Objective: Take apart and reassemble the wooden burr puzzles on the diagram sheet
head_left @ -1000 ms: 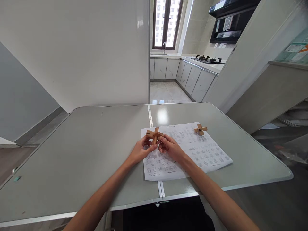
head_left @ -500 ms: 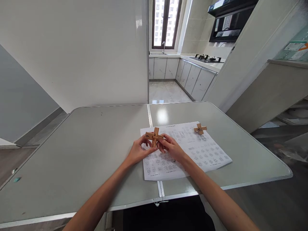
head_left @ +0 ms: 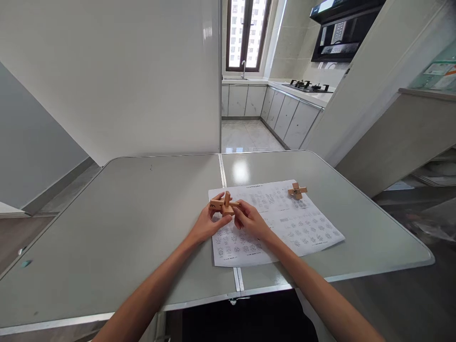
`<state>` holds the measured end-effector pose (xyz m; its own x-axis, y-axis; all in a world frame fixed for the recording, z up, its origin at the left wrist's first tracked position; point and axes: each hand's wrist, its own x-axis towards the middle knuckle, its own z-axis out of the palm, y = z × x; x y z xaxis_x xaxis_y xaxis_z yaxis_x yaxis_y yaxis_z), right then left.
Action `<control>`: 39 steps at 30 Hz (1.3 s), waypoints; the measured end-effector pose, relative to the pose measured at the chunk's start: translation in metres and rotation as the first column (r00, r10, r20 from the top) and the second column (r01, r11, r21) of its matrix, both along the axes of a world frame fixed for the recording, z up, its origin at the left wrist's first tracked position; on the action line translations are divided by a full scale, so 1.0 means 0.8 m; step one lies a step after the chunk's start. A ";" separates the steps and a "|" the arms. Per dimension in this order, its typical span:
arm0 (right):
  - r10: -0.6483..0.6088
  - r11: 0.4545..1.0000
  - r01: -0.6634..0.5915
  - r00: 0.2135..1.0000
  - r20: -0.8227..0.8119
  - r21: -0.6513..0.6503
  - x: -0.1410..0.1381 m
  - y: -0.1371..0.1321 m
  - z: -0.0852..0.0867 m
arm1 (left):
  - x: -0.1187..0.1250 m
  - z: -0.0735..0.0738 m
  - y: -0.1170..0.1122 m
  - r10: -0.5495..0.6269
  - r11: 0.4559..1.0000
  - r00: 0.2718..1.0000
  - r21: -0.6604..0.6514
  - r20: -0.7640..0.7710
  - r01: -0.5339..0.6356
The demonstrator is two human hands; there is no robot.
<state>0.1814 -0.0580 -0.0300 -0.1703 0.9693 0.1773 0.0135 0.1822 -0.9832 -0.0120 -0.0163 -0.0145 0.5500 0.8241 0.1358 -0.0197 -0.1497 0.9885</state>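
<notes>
Grey table [head_left: 142,228] under printed sheet [head_left: 278,211], kitchen counter [head_left: 315,97] well beyond sheet; wooden cross-shaped puzzle [head_left: 225,205] held over sheet's left part; left hand [head_left: 205,225], at sheet's left edge, grips puzzle between thumb and fingers; right hand [head_left: 251,221], over sheet, pinches puzzle's right end; second wooden cross [head_left: 297,191] at sheet's far right corner.

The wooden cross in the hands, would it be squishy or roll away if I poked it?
The wooden cross would probably feel stiff, since it looks like wood. It likely wouldn't roll far, because its blocks stick out different ways. They might slip loose, as they look fitted crosswise, but how tightly I can't see.
</notes>
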 end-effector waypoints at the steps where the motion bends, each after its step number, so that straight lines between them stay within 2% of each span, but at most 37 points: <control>1: -0.004 1.000 0.004 1.000 0.031 0.012 -0.001 -0.001 0.001 | 0.000 0.000 0.000 -0.008 1.000 1.000 -0.007 0.006 0.008; 8: -0.020 0.997 0.008 0.987 0.159 0.077 -0.002 -0.005 0.003 | 0.000 0.000 0.004 -0.125 0.987 0.991 -0.092 0.056 0.130; 16: -0.043 0.994 0.025 0.985 0.167 0.108 -0.005 -0.005 0.006 | 0.002 -0.010 0.005 -0.051 0.996 0.992 -0.073 0.118 0.059; 21: 0.016 0.993 -0.038 0.983 0.181 0.115 -0.007 -0.005 0.000 | 0.003 -0.016 0.003 -0.060 0.995 0.979 -0.062 0.197 0.074; 26: 0.122 0.983 -0.150 0.963 0.241 0.104 -0.009 -0.008 -0.003 | 0.005 -0.007 -0.001 -0.143 0.989 0.965 -0.006 0.218 0.148; 33: 0.132 0.981 -0.162 0.960 0.247 0.105 -0.013 -0.007 0.002 | 0.008 0.005 -0.009 -0.024 0.999 0.970 -0.020 0.242 0.030; 39: 0.133 0.979 -0.168 0.957 0.259 0.116 -0.017 -0.007 0.002 | 0.008 0.003 -0.008 0.049 0.999 0.972 -0.005 0.230 -0.049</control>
